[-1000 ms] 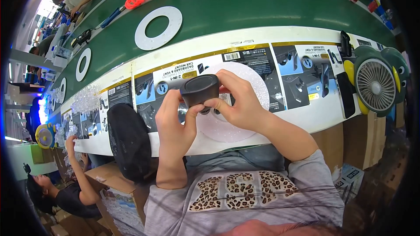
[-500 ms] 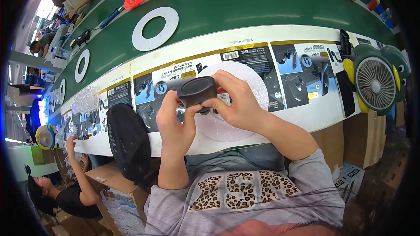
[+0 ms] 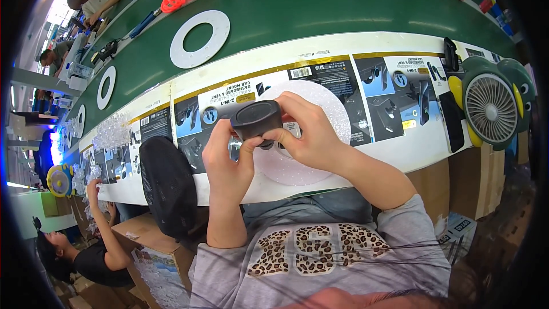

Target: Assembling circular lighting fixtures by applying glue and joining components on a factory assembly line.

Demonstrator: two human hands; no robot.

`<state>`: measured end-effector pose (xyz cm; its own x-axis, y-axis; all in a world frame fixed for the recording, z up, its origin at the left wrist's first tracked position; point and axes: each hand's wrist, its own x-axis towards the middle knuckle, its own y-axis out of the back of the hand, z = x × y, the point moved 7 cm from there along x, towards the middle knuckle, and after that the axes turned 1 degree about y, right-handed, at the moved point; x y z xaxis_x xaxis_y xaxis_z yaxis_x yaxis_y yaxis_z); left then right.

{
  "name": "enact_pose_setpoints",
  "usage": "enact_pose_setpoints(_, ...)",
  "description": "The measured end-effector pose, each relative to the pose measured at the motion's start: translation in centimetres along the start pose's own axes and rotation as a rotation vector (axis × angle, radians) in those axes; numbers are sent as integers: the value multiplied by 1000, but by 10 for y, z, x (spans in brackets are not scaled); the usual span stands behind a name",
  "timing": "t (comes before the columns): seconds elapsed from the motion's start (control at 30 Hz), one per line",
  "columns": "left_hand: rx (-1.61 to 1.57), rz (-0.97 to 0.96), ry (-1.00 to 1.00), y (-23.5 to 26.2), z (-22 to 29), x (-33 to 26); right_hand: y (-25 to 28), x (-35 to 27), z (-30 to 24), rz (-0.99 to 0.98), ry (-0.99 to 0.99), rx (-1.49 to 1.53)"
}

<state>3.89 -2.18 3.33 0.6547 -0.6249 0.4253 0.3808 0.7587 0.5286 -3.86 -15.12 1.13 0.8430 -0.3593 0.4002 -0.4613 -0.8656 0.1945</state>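
While I watched from the head view, the black oval part (image 3: 257, 119) sat raised above the bench edge, pinched between both hands. My left hand (image 3: 226, 157) curled shut around its lower left side, thumb pressed up against it. My right hand (image 3: 309, 129) closed over its right end, fingers wrapped on top. Beneath them lay a white glittery disc (image 3: 320, 109) on printed packaging sheets (image 3: 389, 91). A green bird-shaped fan (image 3: 492, 106) stood well apart to the right, and a black mesh cover (image 3: 168, 186) leaned just left.

White bench edge (image 3: 400, 154), flattened printed cartons (image 3: 320, 80), white disc (image 3: 320, 109), green belt (image 3: 343, 6), 3 white rings (image 3: 200, 39)
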Motion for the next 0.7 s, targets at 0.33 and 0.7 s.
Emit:
enact_pose_setpoints(0.33, 83, -16, -90, 17, 18, -5, -9, -1, -8, -54, 17, 102)
enact_pose_setpoints(0.7, 68, -17, -39, 14, 9, -6, -11, -3, -2, -23, -4, 87)
